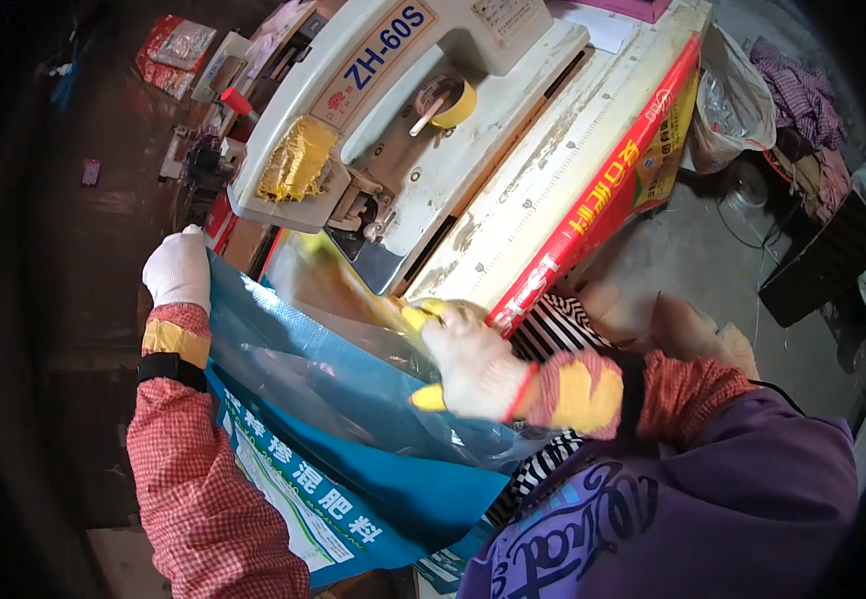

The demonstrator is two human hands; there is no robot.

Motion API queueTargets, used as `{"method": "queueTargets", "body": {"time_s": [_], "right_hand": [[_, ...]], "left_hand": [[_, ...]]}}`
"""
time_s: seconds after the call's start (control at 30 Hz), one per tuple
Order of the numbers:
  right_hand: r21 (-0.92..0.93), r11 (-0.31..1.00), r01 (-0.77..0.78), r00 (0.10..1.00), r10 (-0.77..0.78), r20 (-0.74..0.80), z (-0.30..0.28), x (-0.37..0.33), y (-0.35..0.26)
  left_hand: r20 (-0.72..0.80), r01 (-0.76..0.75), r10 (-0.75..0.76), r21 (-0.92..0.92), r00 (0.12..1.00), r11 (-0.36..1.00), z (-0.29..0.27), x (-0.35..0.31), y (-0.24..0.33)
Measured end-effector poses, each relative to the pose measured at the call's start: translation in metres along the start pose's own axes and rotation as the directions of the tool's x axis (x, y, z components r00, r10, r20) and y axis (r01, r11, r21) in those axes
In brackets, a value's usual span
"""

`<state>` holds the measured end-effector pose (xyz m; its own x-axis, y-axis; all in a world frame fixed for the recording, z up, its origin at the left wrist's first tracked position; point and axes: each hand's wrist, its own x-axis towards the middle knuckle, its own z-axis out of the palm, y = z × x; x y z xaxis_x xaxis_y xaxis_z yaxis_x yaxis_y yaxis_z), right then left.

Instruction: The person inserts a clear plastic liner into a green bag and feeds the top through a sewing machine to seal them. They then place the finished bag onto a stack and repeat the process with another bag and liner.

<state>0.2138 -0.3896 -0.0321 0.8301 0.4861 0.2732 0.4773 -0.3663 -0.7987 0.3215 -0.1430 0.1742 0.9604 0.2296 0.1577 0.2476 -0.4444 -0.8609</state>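
Observation:
A blue woven plastic bag (418, 489) with white print lies tilted across my lap and the table edge. My left hand (177, 268), in a white knit glove, is closed on its upper left corner. Clear plastic film (373, 394) shows along the bag's upper part. My right hand (478, 364), in a white glove with yellow fingertips, rests over the film at the bag's right side, thumb apart from the fingers. Just beyond the bag stands a large pale sewing machine (403, 75); its needle area is close above the blurred yellowish plastic (338, 275).
A yellow tape roll (453, 102) sits on the machine bed. Right of it runs a worn white tabletop (543, 160), edged by a red and yellow printed bag (602, 205). A white plastic sack (727, 105), cloths (797, 95) and a black box (820, 270) are at far right.

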Motion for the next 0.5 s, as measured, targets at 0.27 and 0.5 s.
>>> {"method": "queueTargets", "body": {"time_s": [0.27,0.5], "right_hand": [[0.576,0.789,-0.214,0.938,0.002,0.346,0.006,0.001,-0.006],[0.283,0.736,-0.615,0.441,0.023,0.897,0.034,0.030,0.008]], "left_hand": [[-0.018,-0.029,0.029,0.003,0.999,1.000,0.004,-0.006,0.000],[0.025,-0.024,0.027,-0.129,0.999,0.991,-0.010,-0.002,0.010]]}}
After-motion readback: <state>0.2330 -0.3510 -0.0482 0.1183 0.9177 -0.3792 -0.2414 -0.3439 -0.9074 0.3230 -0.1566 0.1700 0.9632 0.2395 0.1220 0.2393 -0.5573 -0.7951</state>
